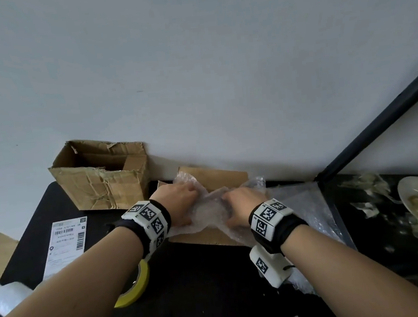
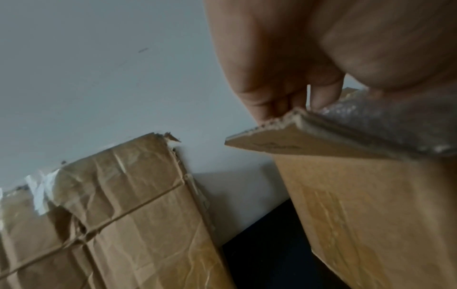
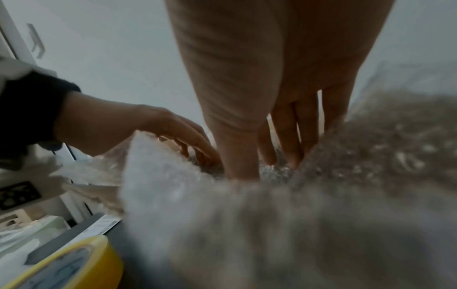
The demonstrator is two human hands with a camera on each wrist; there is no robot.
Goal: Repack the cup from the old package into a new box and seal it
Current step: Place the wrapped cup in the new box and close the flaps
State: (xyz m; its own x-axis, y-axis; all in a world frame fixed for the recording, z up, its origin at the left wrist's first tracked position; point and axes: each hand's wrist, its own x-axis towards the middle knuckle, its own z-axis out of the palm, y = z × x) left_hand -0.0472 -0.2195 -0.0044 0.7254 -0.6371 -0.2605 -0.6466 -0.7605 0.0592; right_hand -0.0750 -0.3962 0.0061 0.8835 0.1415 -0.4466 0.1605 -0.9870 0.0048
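Note:
The new cardboard box (image 1: pixel 217 176) stands open in the middle of the black table (image 1: pixel 203 299), stuffed with bubble wrap (image 1: pixel 208 210). Both hands reach into it. My left hand (image 1: pixel 178 199) pushes down on the wrap at the box's left side, fingers pointing down behind a flap (image 2: pixel 284 140). With straight fingers and thumb, my right hand (image 1: pixel 238 204) presses into the wrap (image 3: pixel 222 215) at the middle. The cup is hidden; I cannot tell whether it lies under the wrap. The old crumpled box (image 1: pixel 103 189) stands open at the back left against the wall.
A yellow tape roll (image 1: pixel 138 285) lies under my left forearm. A shipping label (image 1: pixel 66 243) sits on the table's left side. More bubble wrap (image 1: pixel 302 205) spreads to the right of the box. A black frame post (image 1: pixel 378 126) and plastic scraps (image 1: pixel 416 197) are at the right.

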